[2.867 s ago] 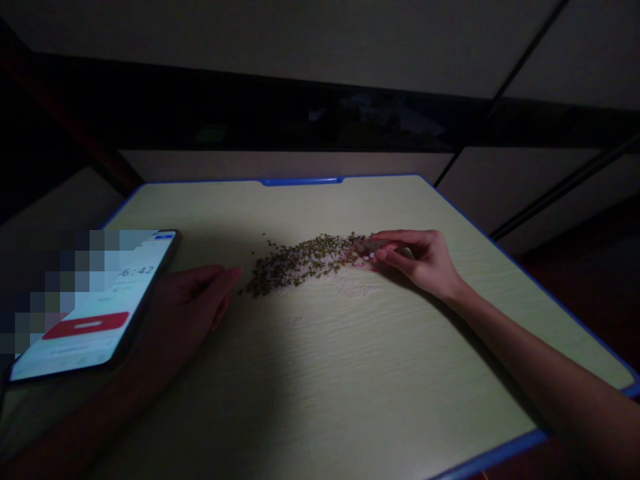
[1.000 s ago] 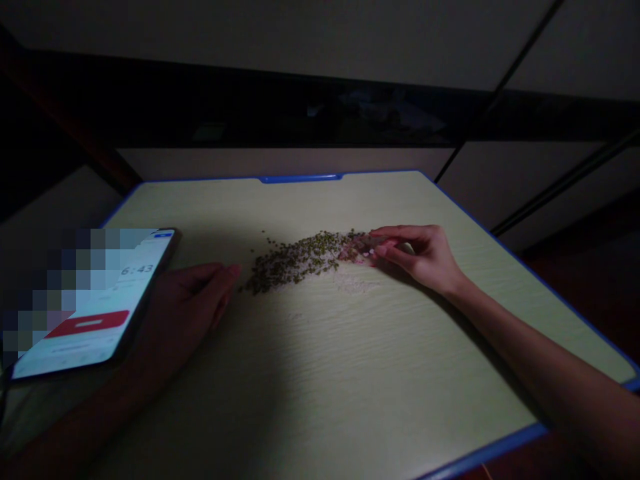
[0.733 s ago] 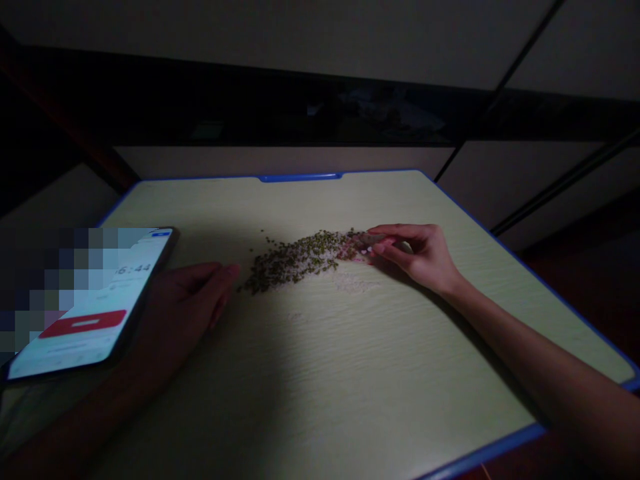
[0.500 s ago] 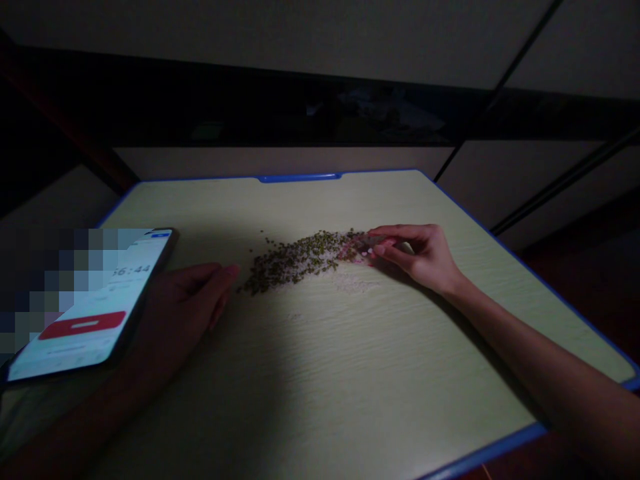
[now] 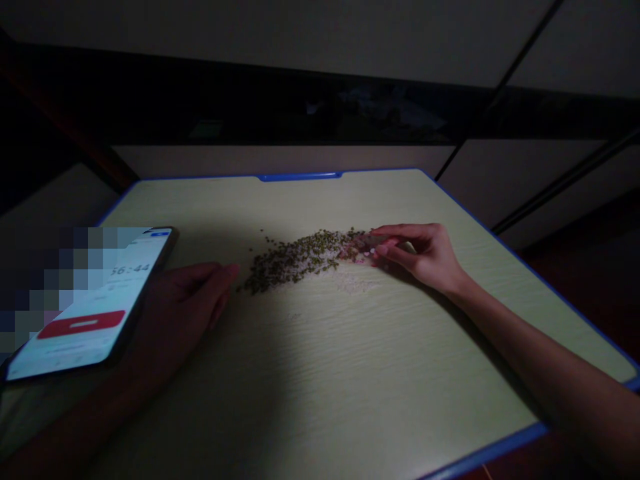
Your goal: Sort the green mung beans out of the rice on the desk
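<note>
A long pile of small green beans mixed with pale grains (image 5: 295, 260) lies across the middle of the table. At its right end, my right hand (image 5: 425, 257) has its thumb and fingers drawn together just over pinkish and white bits (image 5: 357, 250). Whatever sits between those fingertips is too small and dim to make out. In shadow near the pile's left end rests my left hand (image 5: 185, 307), fingers curled and thumb pressed against them. No object shows in it, and a small gap separates it from the beans.
A lit phone (image 5: 95, 307) showing a timer stands tilted left of my left hand, partly pixelated. The pale wood-grain table (image 5: 350, 387) has a blue rim. Thinly scattered pale grains (image 5: 353, 285) lie in front of the pile. Cabinet panels (image 5: 280, 160) rise behind.
My right hand has shifted very slightly to the right at the pile's end. The left hand, the phone and most of the pile look the same.
</note>
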Demonstrator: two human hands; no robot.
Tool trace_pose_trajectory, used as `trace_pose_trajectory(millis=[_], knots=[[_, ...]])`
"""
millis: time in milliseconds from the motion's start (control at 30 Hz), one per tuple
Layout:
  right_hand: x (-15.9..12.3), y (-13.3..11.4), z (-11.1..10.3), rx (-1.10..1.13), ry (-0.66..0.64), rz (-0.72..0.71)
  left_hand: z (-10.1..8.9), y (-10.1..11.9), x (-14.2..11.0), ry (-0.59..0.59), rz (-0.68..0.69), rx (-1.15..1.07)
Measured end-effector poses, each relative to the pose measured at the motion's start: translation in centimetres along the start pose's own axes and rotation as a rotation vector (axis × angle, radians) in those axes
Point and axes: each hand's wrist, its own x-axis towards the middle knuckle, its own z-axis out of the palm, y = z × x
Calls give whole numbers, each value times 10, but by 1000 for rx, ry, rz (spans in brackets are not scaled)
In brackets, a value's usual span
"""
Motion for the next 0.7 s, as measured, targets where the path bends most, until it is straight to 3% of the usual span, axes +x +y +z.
trace_pose_trajectory(millis=[700], knots=[[-1,-2,2,-20,-37,-47,2,0,-1,0,7,-18]])
